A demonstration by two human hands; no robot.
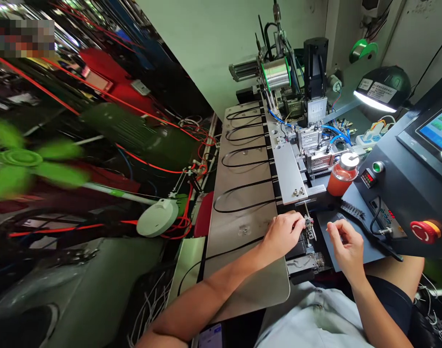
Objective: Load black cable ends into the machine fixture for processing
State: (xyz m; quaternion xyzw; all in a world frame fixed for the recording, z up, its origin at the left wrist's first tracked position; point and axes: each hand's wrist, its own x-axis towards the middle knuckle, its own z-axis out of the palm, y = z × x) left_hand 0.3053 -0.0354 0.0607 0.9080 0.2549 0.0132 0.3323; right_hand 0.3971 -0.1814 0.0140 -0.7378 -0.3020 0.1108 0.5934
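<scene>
My left hand (284, 233) is closed at a small metal clamp (308, 228) on the machine's front rail, its fingertips pressed together against it. A thin black cable (224, 252) runs over the beige plate (250, 270) up to this hand, where its end is hidden. Just right of the clamp, my right hand (347, 246) hovers with thumb and forefinger pinched; whatever lies between them is too small to make out. Farther along the plate lie several looped black cables (239, 211), their ends held along the rail (288, 176).
A jar of red liquid (340, 179) and a black brush (366, 227) stand right of the rail. Beyond are a solder wire spool (276, 74), a lit lamp (382, 92) and a control panel with a red stop button (425, 232). A green fan (23, 157) is at left.
</scene>
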